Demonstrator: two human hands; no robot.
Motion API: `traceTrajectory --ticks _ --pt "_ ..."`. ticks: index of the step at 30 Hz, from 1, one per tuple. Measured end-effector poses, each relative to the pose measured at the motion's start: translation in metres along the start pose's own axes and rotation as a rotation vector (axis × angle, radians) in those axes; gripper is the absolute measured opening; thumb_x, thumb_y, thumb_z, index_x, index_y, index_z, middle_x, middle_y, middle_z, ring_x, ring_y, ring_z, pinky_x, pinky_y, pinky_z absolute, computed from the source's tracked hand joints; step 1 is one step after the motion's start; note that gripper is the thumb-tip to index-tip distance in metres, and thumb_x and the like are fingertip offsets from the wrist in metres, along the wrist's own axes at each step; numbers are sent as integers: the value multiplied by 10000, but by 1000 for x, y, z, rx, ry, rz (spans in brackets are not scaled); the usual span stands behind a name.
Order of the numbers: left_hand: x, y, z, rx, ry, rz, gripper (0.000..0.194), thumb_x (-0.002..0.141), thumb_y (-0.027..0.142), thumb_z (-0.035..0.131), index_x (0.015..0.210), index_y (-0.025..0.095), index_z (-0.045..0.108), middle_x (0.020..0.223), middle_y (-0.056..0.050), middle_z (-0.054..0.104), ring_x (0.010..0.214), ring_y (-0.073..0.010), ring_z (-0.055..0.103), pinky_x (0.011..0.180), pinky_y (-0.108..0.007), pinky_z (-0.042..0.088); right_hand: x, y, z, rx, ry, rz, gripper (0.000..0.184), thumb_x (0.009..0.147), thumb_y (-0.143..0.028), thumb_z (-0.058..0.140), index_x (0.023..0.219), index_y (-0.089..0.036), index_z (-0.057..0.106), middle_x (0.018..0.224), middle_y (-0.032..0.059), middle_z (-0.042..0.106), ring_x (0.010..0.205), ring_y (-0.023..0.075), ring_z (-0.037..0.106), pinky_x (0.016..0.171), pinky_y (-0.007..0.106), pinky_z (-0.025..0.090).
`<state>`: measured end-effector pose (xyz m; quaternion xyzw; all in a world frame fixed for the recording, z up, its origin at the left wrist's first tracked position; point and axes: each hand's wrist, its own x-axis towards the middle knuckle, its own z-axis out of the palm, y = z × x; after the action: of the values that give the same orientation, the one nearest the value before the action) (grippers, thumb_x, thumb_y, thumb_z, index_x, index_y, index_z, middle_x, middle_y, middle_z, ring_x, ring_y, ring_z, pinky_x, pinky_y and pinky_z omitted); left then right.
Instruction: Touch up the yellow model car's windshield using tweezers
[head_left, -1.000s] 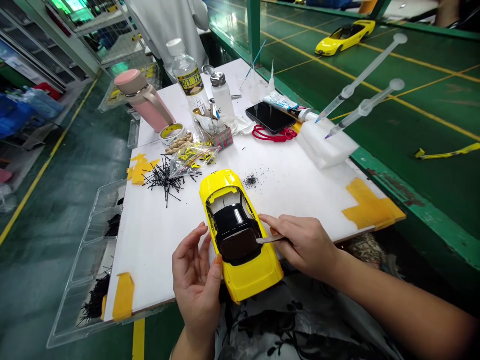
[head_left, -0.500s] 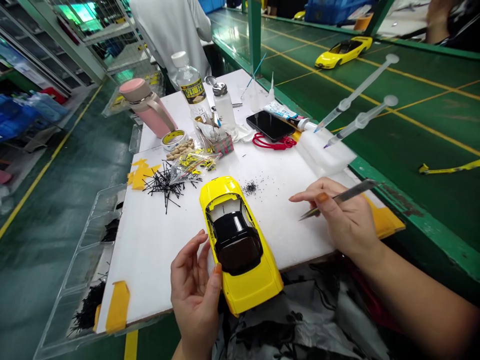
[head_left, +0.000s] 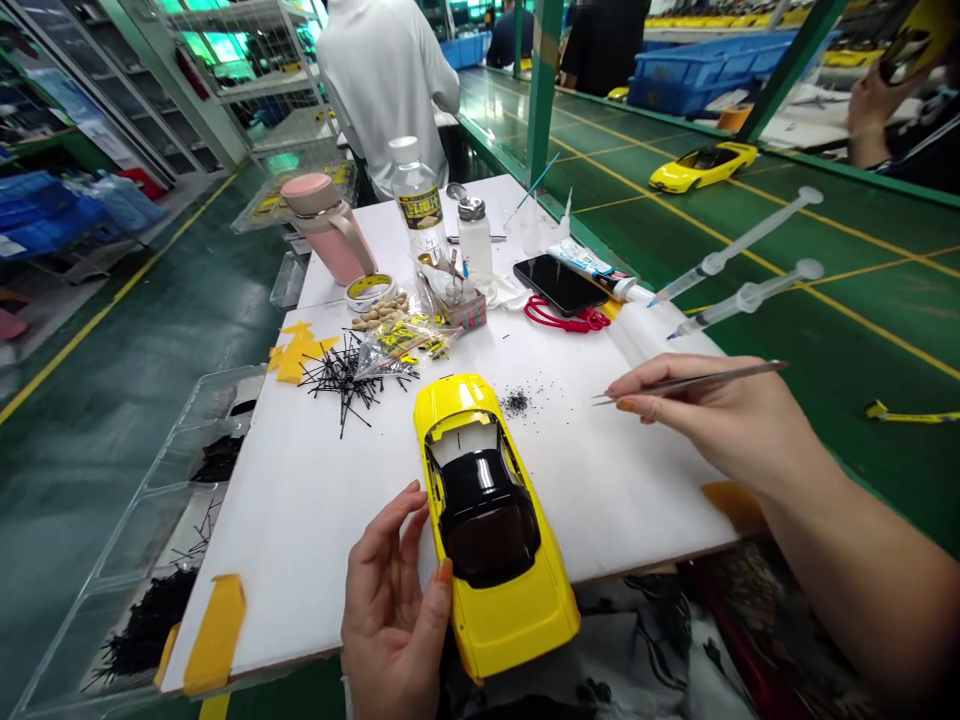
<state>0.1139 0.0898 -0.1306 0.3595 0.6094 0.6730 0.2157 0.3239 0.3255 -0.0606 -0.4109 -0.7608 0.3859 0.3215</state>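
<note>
A yellow model car body with a black roof sits at the near edge of the white board. My left hand grips it by its left side, thumb and fingers against the edge. Between the thumb and fingers of my right hand is a pair of metal tweezers, tips pointing left and slightly apart; I cannot make out anything in them. To the left of those tips lies a scatter of tiny black bits. Thin black sprue-like sticks are piled beyond the car, beside a clear bag of yellow parts.
Farther back stand a pink flask, a plastic bottle, a pump bottle and a phone. Two syringes lean at the right. Another yellow car rests on the green conveyor. A person in a light top stands ahead.
My right hand has turned from palm-up to a pinch, bringing the tweezers nearly level and their tips toward the black bits. My left hand still holds the car body. The view has tilted up.
</note>
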Motion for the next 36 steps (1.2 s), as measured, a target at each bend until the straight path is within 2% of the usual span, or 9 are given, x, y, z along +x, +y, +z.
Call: traceTrajectory --ticks 7,11,15,17,21,25,29,32,36 --pt "-2 -5 -4 -41 -40 -34 461 947 181 638 1382 306 549 1505 -106 516 1407 -266 498 1154 -333 453 46 -15 36 164 -10 -80 205 751 -365 815 815 -175 773 788 61 739 612 157 632 545 254 543" --pt "-5 -9 -4 -74 -30 -34 475 927 182 662 1377 299 563 1494 -112 521 1412 -284 490 1184 -375 429 56 -25 59 234 -42 -79 253 747 -398 812 841 -167 771 803 75 744 610 157 634 542 256 542" --pt "2 -4 -9 -127 -87 -93 440 957 237 637 1383 304 547 1482 -97 531 1409 -257 493 1184 -339 427 56 -25 72 228 -86 -76 321 755 -469 800 873 -172 776 807 81 746 633 179 656 557 274 549" --pt "14 3 -15 -151 -83 -85 398 979 272 615 1368 314 547 1437 -80 567 1378 -227 523 1166 -318 445 55 -20 74 213 -62 -75 338 778 -500 776 892 -181 772 841 82 750 658 196 675 573 291 556" --pt "46 25 -28 -97 -23 63 385 970 277 642 1338 343 550 1288 -33 636 1281 -167 574 1151 -301 446 55 -6 71 164 54 -105 362 795 -536 738 877 -184 768 938 93 747 692 216 690 588 322 558" --pt "80 43 -27 -21 -103 94 406 956 271 670 1335 346 543 1206 -16 643 1222 -144 584 1120 -280 440 60 1 58 124 171 -60 350 769 -509 734 890 -182 768 860 76 744 666 220 694 598 328 541" --pt "119 55 -16 70 -228 149 421 932 270 697 1321 320 542 1141 -14 652 1170 -156 596 1089 -308 446 69 8 50 61 149 -16 325 739 -484 717 854 -184 762 805 63 740 677 230 697 630 338 510" --pt "149 59 -10 220 -264 172 375 910 304 702 1264 277 579 1063 -17 681 1076 -166 629 999 -304 483 72 13 50 12 103 -7 333 731 -496 699 831 -185 760 762 60 729 683 239 685 648 354 484" --pt "179 46 -14 516 -253 155 276 879 323 658 1136 221 657 954 -24 701 891 -177 651 828 -307 509 74 15 51 7 61 -5 347 721 -501 686 833 -181 760 753 65 727 687 244 676 663 366 472"
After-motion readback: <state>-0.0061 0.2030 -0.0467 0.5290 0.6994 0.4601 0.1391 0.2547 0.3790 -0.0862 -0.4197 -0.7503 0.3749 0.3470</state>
